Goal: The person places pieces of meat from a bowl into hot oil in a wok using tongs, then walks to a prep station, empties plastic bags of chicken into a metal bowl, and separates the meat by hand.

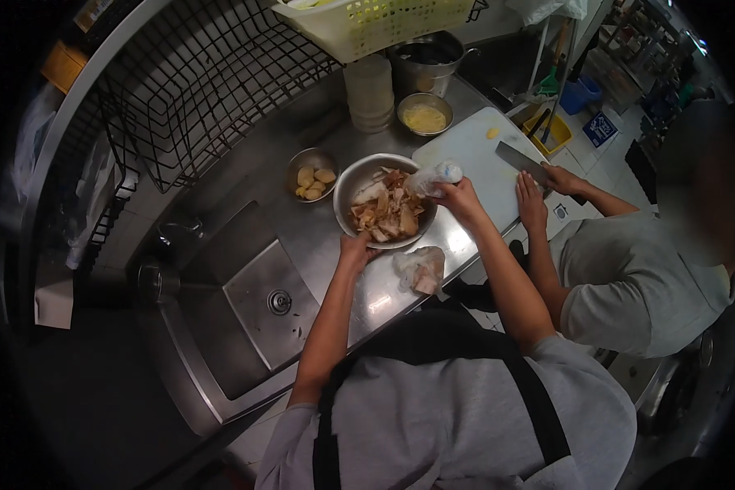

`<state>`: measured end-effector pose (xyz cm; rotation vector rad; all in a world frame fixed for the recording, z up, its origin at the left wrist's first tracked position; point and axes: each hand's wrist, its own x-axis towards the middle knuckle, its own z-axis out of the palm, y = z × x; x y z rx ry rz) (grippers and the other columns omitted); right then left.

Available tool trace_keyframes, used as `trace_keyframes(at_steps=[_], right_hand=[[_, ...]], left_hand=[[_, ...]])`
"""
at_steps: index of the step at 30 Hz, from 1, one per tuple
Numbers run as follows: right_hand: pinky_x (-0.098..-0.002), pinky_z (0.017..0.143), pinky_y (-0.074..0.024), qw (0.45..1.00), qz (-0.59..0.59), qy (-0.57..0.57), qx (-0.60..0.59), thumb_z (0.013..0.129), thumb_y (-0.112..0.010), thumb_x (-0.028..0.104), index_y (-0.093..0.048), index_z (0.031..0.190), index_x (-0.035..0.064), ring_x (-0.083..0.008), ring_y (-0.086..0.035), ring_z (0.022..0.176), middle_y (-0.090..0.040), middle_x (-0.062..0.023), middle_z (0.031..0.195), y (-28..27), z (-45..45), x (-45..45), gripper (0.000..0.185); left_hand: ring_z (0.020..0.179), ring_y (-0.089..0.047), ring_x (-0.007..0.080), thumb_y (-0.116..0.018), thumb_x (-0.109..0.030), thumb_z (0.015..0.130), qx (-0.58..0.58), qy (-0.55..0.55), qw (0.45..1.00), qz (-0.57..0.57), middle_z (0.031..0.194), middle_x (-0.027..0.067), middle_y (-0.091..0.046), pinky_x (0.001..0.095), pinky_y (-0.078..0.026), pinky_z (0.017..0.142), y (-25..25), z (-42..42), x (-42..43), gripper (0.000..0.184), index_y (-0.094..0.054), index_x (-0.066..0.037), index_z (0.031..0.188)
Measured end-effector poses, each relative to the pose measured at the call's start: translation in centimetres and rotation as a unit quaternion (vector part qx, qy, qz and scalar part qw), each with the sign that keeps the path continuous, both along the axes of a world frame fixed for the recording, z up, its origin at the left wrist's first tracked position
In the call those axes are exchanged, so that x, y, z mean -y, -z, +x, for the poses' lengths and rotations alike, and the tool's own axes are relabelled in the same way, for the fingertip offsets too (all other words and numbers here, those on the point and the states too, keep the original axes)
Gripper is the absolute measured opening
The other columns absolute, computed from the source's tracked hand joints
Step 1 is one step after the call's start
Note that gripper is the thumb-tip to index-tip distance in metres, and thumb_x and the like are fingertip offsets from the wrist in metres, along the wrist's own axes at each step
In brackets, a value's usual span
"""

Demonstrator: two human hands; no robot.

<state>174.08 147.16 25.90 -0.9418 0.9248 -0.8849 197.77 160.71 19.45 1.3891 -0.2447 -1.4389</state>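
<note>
A metal bowl [340, 189] full of brown and pale meat pieces [390, 208] rests on the steel counter. My left hand [355, 251] grips its near rim, fingers partly hidden beneath it. At the bowl's right edge, my right hand [459, 198] is closed on a crumpled clear plastic bag [437, 175]; what the bag contains is hard to make out. Another clear plastic bag [419, 269], with something pinkish inside, lies on the counter near me. To the left of the large bowl is a small bowl [293, 175] of peeled yellowish pieces.
A co-worker's hands [547, 186] are at a knife [521, 163] over the white cutting board [465, 147]. A sink [245, 282] lies left. Behind stand a bowl of yellow shreds [425, 114], stacked containers [369, 94] and a pot [433, 77]. A wire rack [204, 73] overhangs the back.
</note>
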Motion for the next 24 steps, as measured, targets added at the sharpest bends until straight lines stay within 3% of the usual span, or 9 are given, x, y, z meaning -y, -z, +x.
trace_keyframes(at_steps=[2, 4, 5, 7, 8, 10, 17, 19, 24], right_hand=[[-0.0321, 0.070, -0.0552, 0.999, -0.037, 0.011, -0.037, 0.089, -0.063, 0.016, -0.064, 0.107, -0.0009, -0.0177, -0.066, 0.088, -0.068, -0.0081, 0.097, 0.5, 0.2, 0.6, 0.024], [-0.0314, 0.069, -0.0541, 0.997, -0.041, 0.020, -0.054, 0.090, -0.062, 0.018, -0.065, 0.104, -0.0012, -0.0164, -0.066, 0.084, -0.068, -0.0070, 0.093, 1.0, 0.3, 1.2, 0.024], [-0.0307, 0.067, -0.0529, 0.996, -0.044, 0.027, -0.070, 0.091, -0.062, 0.020, -0.065, 0.101, -0.0015, -0.0152, -0.065, 0.081, -0.068, -0.0060, 0.089, 0.9, 0.4, 1.3, 0.024], [-0.0301, 0.066, -0.0523, 0.994, -0.053, 0.014, -0.098, 0.091, -0.061, 0.022, -0.066, 0.099, -0.0017, -0.0148, -0.065, 0.079, -0.068, -0.0055, 0.088, 0.8, 0.9, 1.4, 0.025], [-0.0295, 0.066, -0.0518, 0.990, -0.063, 0.001, -0.125, 0.092, -0.061, 0.023, -0.066, 0.098, -0.0019, -0.0143, -0.064, 0.078, -0.068, -0.0050, 0.087, 0.4, 1.3, 1.2, 0.026], [-0.0290, 0.066, -0.0514, 0.993, -0.052, -0.011, -0.106, 0.092, -0.060, 0.022, -0.066, 0.099, -0.0024, -0.0142, -0.064, 0.078, -0.068, -0.0051, 0.089, -0.7, 2.6, 0.1, 0.026], [-0.0267, 0.065, -0.0516, 0.993, -0.071, -0.048, -0.079, 0.091, -0.062, 0.012, -0.065, 0.109, -0.0014, -0.0127, -0.064, 0.080, -0.069, -0.0057, 0.094, -1.2, 5.2, -2.3, 0.023], [-0.0265, 0.063, -0.0521, 0.991, -0.066, -0.036, -0.113, 0.091, -0.063, 0.013, -0.065, 0.109, -0.0013, -0.0129, -0.065, 0.079, -0.069, -0.0062, 0.093, -1.1, 5.0, -2.3, 0.023], [-0.0270, 0.046, -0.0502, 0.992, -0.004, 0.002, -0.127, 0.092, -0.062, 0.014, -0.064, 0.104, -0.0015, -0.0143, -0.063, 0.059, -0.067, -0.0091, 0.085, 2.4, 4.2, -2.2, 0.020]], left_hand=[[0.084, -0.068, 0.0316, -0.057, -0.002, 0.086, -0.019, 0.007, 1.000, -0.002, 0.105, 0.0191, -0.063, 0.0416, -0.060, 0.054, 0.0, -0.5, -0.8, 0.038, -0.045, 0.007, 0.121], [0.089, -0.066, 0.0281, -0.060, -0.004, 0.086, 0.252, -0.028, 0.967, -0.005, 0.107, 0.0151, -0.063, 0.0368, -0.059, 0.061, -2.3, -1.5, -1.5, 0.048, -0.042, 0.006, 0.130], [0.089, -0.066, 0.0281, -0.060, -0.004, 0.086, 0.251, -0.027, 0.968, -0.004, 0.107, 0.0151, -0.063, 0.0368, -0.059, 0.061, -2.1, -1.3, -1.4, 0.048, -0.042, 0.006, 0.130], [0.088, -0.065, 0.0233, -0.061, -0.004, 0.086, 0.676, -0.129, 0.715, -0.123, 0.103, 0.0124, -0.062, 0.0289, -0.056, 0.071, -1.7, -0.3, -1.1, 0.052, -0.042, 0.003, 0.134], [0.088, -0.065, 0.0233, -0.061, -0.004, 0.086, 0.677, -0.129, 0.714, -0.121, 0.103, 0.0124, -0.062, 0.0289, -0.056, 0.071, -2.2, -0.2, -0.5, 0.052, -0.042, 0.003, 0.134], [0.087, -0.064, 0.0181, -0.066, -0.004, 0.086, 0.394, 0.010, 0.891, -0.226, 0.102, 0.0099, -0.063, 0.0241, -0.051, 0.078, -4.4, -0.5, 1.3, 0.050, -0.048, 0.003, 0.132], [0.091, -0.062, 0.0127, -0.072, -0.004, 0.085, 0.169, 0.050, 0.946, -0.273, 0.108, 0.0081, -0.065, 0.0259, -0.052, 0.081, -5.9, -3.6, 4.2, 0.047, -0.053, 0.003, 0.127], [0.093, -0.063, 0.0139, -0.068, -0.001, 0.086, 0.063, 0.081, 0.980, -0.173, 0.106, 0.0071, -0.065, 0.0279, -0.053, 0.081, -6.5, -3.4, 3.9, 0.041, -0.054, 0.000, 0.124], [0.088, -0.064, 0.0140, -0.062, 0.004, 0.086, -0.088, -0.020, 0.977, -0.194, 0.100, 0.0057, -0.066, 0.0267, -0.054, 0.075, -5.3, -3.4, 4.6, 0.038, -0.055, -0.002, 0.122]])
